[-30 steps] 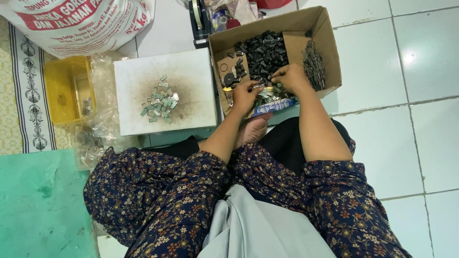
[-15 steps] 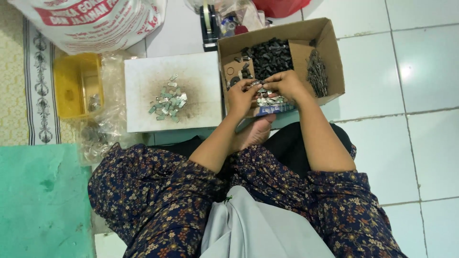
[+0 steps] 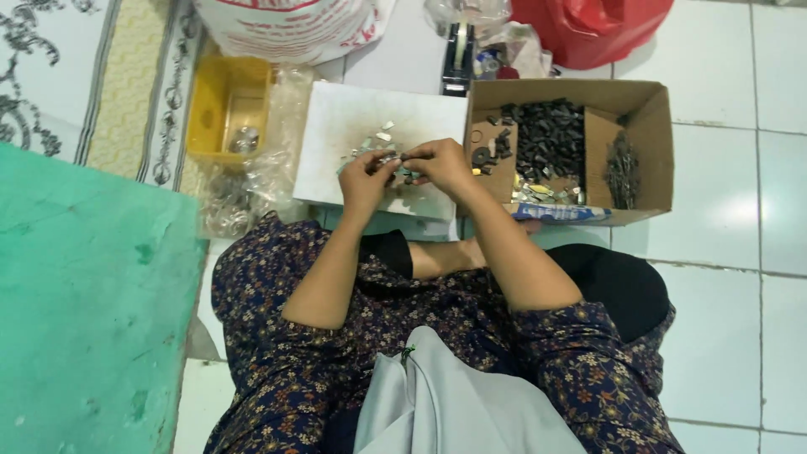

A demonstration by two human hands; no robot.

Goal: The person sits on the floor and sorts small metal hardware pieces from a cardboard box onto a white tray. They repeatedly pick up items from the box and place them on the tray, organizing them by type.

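White square floor tiles (image 3: 740, 252) with thin grey joints fill the view from twelve round to five o'clock, and a soft glare of light lies on them at about three o'clock. At nine o'clock a scuffed green surface (image 3: 84, 319) takes up the left edge. Above it, at ten to eleven o'clock, lies a pale patterned mat (image 3: 109, 84) with dark scrollwork and striped borders.

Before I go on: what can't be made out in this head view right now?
- Small piece pinched between left hand and right hand: fingers cover it, too small to identify.
- Dark parts in the cardboard box: too small to tell their shape.
- Yellow tub contents: blurred.
- White sack and red bag: cut off by the top edge.
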